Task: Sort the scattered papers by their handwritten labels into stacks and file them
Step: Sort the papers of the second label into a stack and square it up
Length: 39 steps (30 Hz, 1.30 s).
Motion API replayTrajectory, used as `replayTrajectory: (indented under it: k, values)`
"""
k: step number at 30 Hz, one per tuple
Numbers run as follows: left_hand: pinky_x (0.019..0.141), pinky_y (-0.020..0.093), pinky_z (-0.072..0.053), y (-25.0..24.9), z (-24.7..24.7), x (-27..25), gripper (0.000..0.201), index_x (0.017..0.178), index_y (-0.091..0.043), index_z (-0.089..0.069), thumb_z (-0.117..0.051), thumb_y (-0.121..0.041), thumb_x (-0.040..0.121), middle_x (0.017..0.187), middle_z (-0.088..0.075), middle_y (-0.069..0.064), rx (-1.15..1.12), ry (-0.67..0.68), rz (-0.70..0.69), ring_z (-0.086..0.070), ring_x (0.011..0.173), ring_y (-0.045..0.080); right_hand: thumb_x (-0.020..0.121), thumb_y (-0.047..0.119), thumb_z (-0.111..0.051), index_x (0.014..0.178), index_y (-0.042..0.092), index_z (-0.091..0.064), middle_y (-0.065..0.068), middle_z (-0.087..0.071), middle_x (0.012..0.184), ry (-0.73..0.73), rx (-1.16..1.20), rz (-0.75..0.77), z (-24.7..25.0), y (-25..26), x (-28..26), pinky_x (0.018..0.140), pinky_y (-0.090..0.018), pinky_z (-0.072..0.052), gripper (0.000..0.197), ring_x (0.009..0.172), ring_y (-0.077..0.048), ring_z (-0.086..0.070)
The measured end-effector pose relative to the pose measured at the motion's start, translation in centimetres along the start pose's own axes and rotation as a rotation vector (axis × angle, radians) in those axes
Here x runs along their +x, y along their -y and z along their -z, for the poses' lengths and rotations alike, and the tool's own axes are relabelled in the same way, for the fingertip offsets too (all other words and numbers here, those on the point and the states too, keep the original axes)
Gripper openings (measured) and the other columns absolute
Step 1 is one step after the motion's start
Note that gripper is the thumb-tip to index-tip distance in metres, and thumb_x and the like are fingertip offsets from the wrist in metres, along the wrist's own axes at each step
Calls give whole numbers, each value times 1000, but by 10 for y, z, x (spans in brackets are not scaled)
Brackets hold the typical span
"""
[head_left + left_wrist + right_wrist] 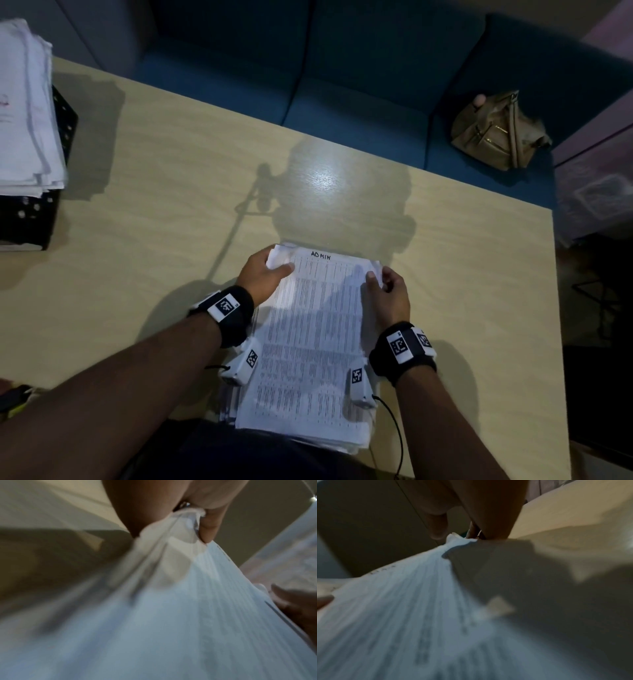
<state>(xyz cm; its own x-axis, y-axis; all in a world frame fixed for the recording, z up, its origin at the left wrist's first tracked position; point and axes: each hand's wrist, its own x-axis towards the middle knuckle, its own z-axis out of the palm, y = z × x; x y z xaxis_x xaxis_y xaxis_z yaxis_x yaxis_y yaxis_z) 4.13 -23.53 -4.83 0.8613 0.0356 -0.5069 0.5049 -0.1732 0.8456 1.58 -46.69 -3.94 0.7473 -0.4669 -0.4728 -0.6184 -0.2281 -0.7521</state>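
A stack of printed papers [315, 342] lies at the near edge of the wooden table [171, 205]; its top sheet bears the handwritten label "ADMIN" [320, 255]. My left hand [265, 274] grips the stack's far left corner, thumb on top. My right hand [385, 287] pinches the far right corner. In the left wrist view the paper stack [171, 615] bunches between thumb and fingers [209, 524]. In the right wrist view the paper stack [402, 615] is pinched at its corner by the fingers [491, 524].
A black mesh tray [30, 212] with a tall pile of white papers [24, 109] stands at the table's far left. A tan handbag [496, 132] sits on the blue sofa [342, 85] beyond the table.
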Motion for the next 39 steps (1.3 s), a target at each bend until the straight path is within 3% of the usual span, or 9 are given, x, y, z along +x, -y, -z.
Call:
replayTrajectory:
  k: [10, 14, 17, 20, 22, 26, 30, 35, 39]
  values:
    - [102, 43, -44, -19, 12, -10, 27, 110, -26, -68, -72, -28, 83, 109, -73, -3, -291, 25, 4, -65, 108, 19, 86, 51, -60, 119, 12, -59, -3, -66, 113, 164, -98, -39, 11, 0, -18, 80, -28, -49, 51, 97, -21, -61]
    - [101, 43, -45, 10, 38, -24, 73, 133, -28, -50, -80, -49, 70, 129, -63, -4, -174, 211, 1, -59, 117, 15, 94, 34, -56, 83, 16, -63, -7, -71, 89, 290, -152, -1, 11, -3, -35, 60, -20, -55, 22, 71, -17, -63]
    - [98, 40, -49, 27, 45, -33, 63, 128, -29, -51, -82, -31, 74, 121, -65, -10, 42, 299, -25, -61, 115, 14, 95, 29, -53, 95, 16, -64, -6, -68, 98, 218, -112, 60, 5, -1, -44, 77, -38, -54, 17, 89, -25, -64]
    - [93, 41, -53, 3, 41, -43, 30, 107, -31, -61, -75, -26, 81, 101, -69, -14, 18, 50, -56, -67, 96, 9, 97, 26, -51, 119, 14, -58, -3, -64, 102, 194, 10, 129, -2, 23, -50, 77, -32, -48, 27, 98, -25, -62]
    - [91, 39, -53, -31, 41, -50, 17, 101, -31, -65, -70, -31, 85, 97, -71, -14, -125, -54, -132, -68, 92, 7, 95, 28, -54, 117, 25, -54, 1, -65, 102, 173, 71, 262, -5, 56, -57, 77, -32, -53, 22, 96, -23, -63]
    - [84, 24, -51, -113, 47, -73, 24, 116, -20, -61, -62, -25, 92, 110, -69, -8, -259, -76, -465, -66, 97, 1, 94, 23, -58, 113, 20, -49, 10, -57, 91, -2, 129, 574, -4, 132, -76, 60, -1, -39, 22, 82, 3, -56]
    - [84, -3, -37, -139, 47, -95, 50, 126, -10, -37, -51, 17, 87, 121, -50, -12, -230, -72, -804, -48, 97, -30, 90, 7, -62, 106, 38, -40, 27, -47, 98, -182, 339, 823, -2, 169, -107, 71, 7, -32, 41, 86, 32, -45]
    - [98, 5, -33, -99, 64, -84, 63, 133, 2, -31, -67, -11, 82, 134, -41, -15, 18, -94, -818, -39, 123, -16, 80, 34, -63, 115, 15, -55, 6, -64, 108, -27, 214, 675, -27, 120, -106, 80, -9, -45, 41, 96, 10, -58]
    - [85, -2, -36, -89, 82, -76, 56, 132, -2, -39, -64, 8, 83, 113, -54, -37, -16, -126, -672, -51, 108, -17, 76, 37, -62, 113, 6, -66, 1, -65, 104, 4, 28, 695, -23, 111, -94, 76, -5, -44, 49, 93, -5, -57]
